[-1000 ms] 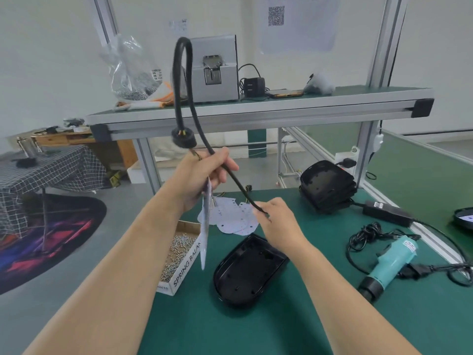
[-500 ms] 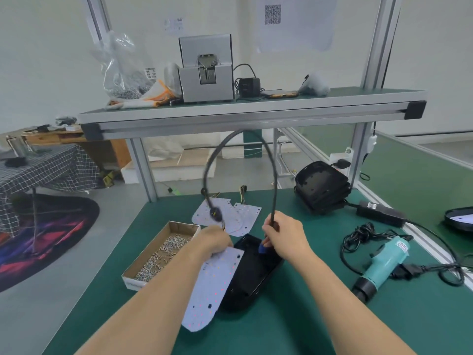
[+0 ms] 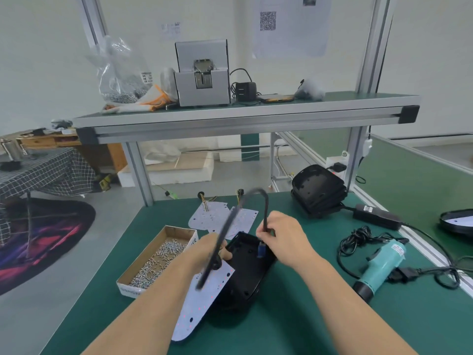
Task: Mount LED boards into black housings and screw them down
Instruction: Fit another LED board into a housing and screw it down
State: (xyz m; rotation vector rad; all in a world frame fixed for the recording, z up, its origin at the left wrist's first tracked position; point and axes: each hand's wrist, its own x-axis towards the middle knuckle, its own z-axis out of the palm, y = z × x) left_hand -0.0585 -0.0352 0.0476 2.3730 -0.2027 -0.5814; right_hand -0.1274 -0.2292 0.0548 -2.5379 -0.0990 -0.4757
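Head view: at the middle of the frame I see my left hand (image 3: 204,254) holding the upper end of a white LED board (image 3: 204,298), fingers curled at its edge. The board slants down toward the lower middle, and its right side overlaps the open black housing (image 3: 248,275) lying on the green bench (image 3: 294,324). My right hand (image 3: 284,237) is just right of centre, pinching a black cable (image 3: 266,208) between thumb and fingers above the housing's far end. A small blue part (image 3: 261,251) sits right below that grip. The cable arches up and back down across my left hand as a blurred streak, so I cannot tell where it ends. Left of the housing stands a cardboard box (image 3: 129,289) of screws (image 3: 158,260). More boards (image 3: 212,217) lie behind, stacked housings (image 3: 316,193) at the right, and a teal power screwdriver (image 3: 384,265) further right.
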